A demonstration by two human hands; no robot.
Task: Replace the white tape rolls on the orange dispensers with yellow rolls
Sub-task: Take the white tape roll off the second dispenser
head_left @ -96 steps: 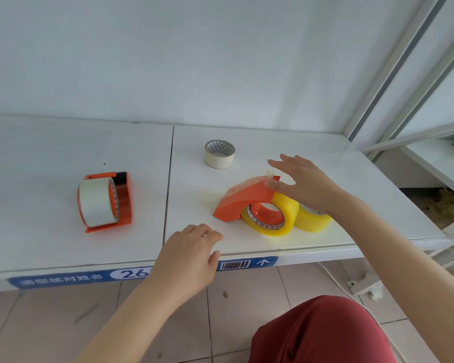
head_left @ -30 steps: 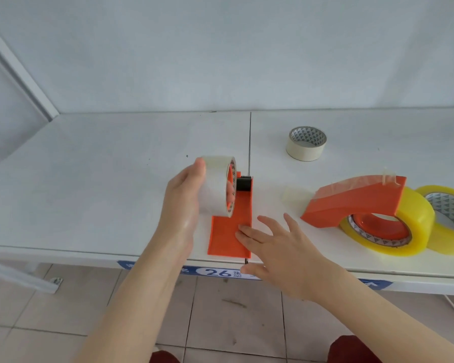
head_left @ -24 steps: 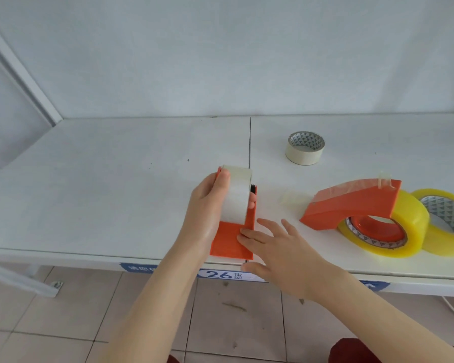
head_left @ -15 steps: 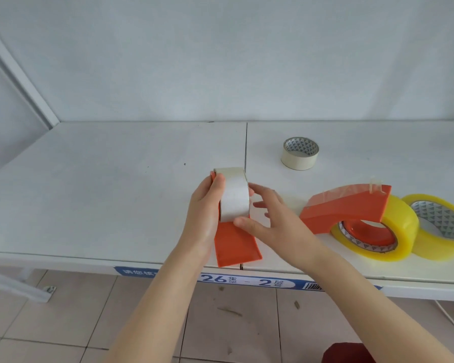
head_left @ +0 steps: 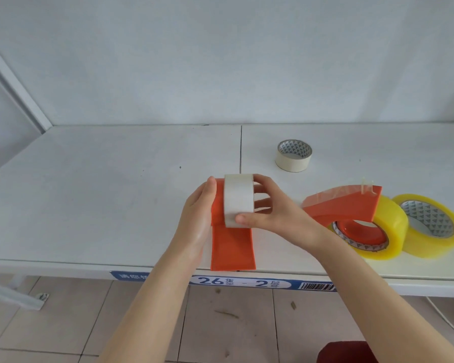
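Observation:
An orange dispenser (head_left: 232, 247) stands at the shelf's front edge with a white tape roll (head_left: 238, 199) still on it. My left hand (head_left: 198, 214) grips the dispenser's left side behind the roll. My right hand (head_left: 271, 214) grips the white roll, thumb on its front face and fingers round its right side. To the right, a second orange dispenser (head_left: 344, 206) carries a yellow roll (head_left: 385, 231). Another yellow roll (head_left: 435, 227) lies loose beside it at the far right.
A loose white roll (head_left: 294, 155) lies flat further back on the white shelf (head_left: 89, 192). A blue label strip (head_left: 241, 282) runs along the shelf's front edge. Tiled floor lies below, and a slanted frame post (head_left: 19, 90) stands at the left.
My left hand brought the white-roll dispenser from the left to the front edge. My right hand left the yellow-roll dispenser, pressed this one's base, then closed round the white roll.

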